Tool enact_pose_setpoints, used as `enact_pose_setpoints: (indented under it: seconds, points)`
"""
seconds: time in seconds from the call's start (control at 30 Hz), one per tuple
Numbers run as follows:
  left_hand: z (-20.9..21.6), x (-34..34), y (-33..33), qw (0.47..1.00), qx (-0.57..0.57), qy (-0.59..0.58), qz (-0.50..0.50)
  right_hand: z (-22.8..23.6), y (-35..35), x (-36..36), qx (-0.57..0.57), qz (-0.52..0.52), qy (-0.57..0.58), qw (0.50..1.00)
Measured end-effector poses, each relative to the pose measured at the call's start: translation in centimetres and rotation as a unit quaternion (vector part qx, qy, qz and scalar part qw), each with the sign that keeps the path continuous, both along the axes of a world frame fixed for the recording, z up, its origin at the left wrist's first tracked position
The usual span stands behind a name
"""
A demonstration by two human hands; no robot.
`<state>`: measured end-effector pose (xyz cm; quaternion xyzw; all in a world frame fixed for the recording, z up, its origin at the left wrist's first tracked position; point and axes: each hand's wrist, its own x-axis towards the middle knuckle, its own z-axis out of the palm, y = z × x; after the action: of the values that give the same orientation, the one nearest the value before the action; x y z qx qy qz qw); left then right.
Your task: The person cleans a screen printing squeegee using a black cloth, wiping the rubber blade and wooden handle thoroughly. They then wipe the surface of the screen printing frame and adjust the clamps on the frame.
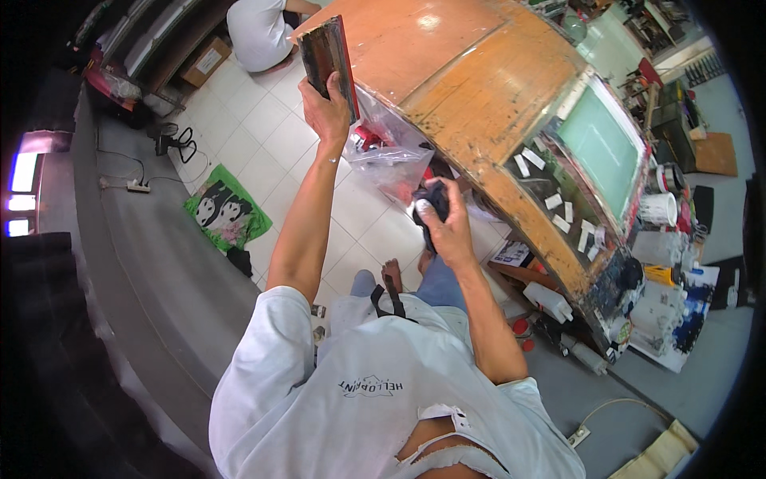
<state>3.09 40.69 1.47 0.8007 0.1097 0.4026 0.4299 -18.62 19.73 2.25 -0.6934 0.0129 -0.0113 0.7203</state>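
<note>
Seen from above: left hand (325, 108) raised, grip closed around the lower end of a flat, ink-stained squeegee (327, 54), held upright above the tiled floor (263, 136) beside the orange desk (471, 88). Right hand (445, 219) lower, grip closed on a dark rag (431, 198), just beside a clear plastic bag (391, 160) hanging off the desk edge. Likely risks: squeegee slipping from the one-handed hold onto the floor; wet ink smearing onto the white shirt (375, 399); rag catching the bag.
</note>
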Motion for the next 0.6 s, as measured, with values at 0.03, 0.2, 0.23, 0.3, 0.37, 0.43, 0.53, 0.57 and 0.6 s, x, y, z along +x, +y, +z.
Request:
enact_pose_setpoints:
  seconds: [0.03,0.2,0.23,0.3,0.37,0.43,0.53,0.57,0.6]
  points:
    - [-1.6,0.5,0.8,1.0,0.004,0.004,0.008,0.9,1.3,1.2,0.029,0.027,-0.001,0.999]
    - [-6.8,3.6,2.3,0.993,0.093,0.051,0.056,0.4,6.7,9.3,-0.194,0.132,-0.215,0.948]
    - [-7.2,4.7,2.4,0.99,0.121,0.051,0.058,-0.3,7.7,10.9,-0.213,0.128,-0.25,0.936]
    - [-8.3,6.1,2.9,0.988,0.125,0.077,0.05,-2.0,9.7,14.0,-0.25,0.117,-0.319,0.907]
    - [-9.3,7.3,3.1,0.984,0.143,0.093,0.049,-5.0,10.8,17.3,-0.248,0.132,-0.327,0.902]
    - [-10.1,8.9,3.6,0.981,0.149,0.112,0.048,-9.0,11.2,19.8,-0.283,0.161,-0.277,0.904]
    - [-11.3,10.9,4.6,0.979,0.138,0.126,0.085,-15.5,8.6,21.4,-0.441,0.143,-0.051,0.885]
    - [-11.9,11.0,4.9,0.977,0.13,0.133,0.1,-16.0,7.7,21.5,-0.434,0.143,-0.028,0.889]
    - [-12.3,11.3,5.4,0.978,0.117,0.139,0.105,-16.5,7.0,21.5,-0.427,0.143,-0.004,0.893]
